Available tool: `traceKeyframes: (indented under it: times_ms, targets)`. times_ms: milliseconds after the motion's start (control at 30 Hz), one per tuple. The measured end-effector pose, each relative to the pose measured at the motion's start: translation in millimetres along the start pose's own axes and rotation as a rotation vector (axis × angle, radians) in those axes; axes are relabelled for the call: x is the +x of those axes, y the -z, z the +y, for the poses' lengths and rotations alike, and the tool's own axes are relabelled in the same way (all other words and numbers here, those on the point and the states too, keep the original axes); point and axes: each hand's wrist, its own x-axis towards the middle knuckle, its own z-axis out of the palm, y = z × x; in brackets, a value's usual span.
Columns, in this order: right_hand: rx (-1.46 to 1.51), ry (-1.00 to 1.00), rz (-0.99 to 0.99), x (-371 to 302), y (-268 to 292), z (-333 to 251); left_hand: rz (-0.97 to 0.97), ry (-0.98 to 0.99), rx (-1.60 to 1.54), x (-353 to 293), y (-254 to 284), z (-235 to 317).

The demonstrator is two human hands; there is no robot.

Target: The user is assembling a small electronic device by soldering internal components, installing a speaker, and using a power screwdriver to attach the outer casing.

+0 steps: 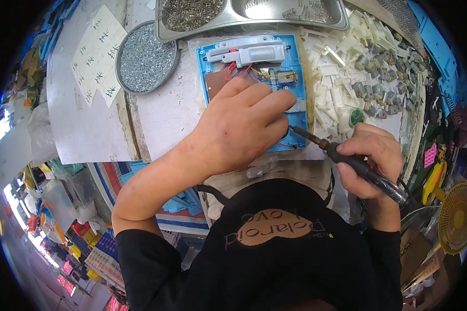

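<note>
A blue plastic housing (302, 132) lies on the bench in front of me. It holds a grey-white moulded part (264, 53), a brown board (220, 85), a small motor (284, 78) and red and yellow wires. My left hand (249, 122) covers the middle of it, knuckles up and fingers curled down. Whatever those fingers pinch is hidden under the hand. A soldering iron (355, 163) is gripped in my right hand (373, 155) by its black handle. Its metal tip points left and meets the housing's right side, close to my left fingers.
A round tray of screws (148, 57) stands at the left, beside a marked paper sheet (99, 57). Behind the housing, a metal tray (254, 23) holds springs. White plastic parts (329, 70) and small motors (384, 78) are heaped at the right. A yellow fan (456, 217) is at far right.
</note>
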Motion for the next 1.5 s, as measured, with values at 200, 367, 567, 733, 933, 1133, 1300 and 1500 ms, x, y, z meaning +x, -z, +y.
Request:
traceKeyframes:
  times_ms: [200,367,567,733,933,1133,1300,1500]
  targets:
    - [0.006,0.014,-0.008,1.4,-0.6,1.1,-0.003,-0.052,-0.003,-0.7,-0.8,-3.3]
    - [-0.007,-0.001,-0.002,2.6,-1.8,-0.2,-0.015,-0.087,-0.029,-2.4,-1.9,-6.4]
    - [-0.017,-0.003,-0.008,3.0,0.5,-1.5,-0.033,-0.118,-0.036,-0.9,-2.7,-9.1]
    - [-0.003,-0.026,0.016,-3.8,10.1,-2.7,-0.043,-0.123,-0.027,-1.3,-1.9,-9.7]
    - [0.004,-0.067,0.083,-21.3,26.7,-0.7,-0.016,-0.108,-0.019,-2.6,-2.3,-8.6]
    - [0.015,-0.276,0.321,-65.9,58.7,-1.7,0.042,-0.065,-0.072,-5.1,-0.2,-8.4]
    - [0.078,-0.401,0.771,-114.7,107.2,26.6,-0.008,-0.097,-0.038,-5.7,-1.0,-2.6]
    - [0.024,-0.284,1.307,-148.4,193.1,33.1,-0.01,-0.023,0.009,-1.3,0.0,9.6]
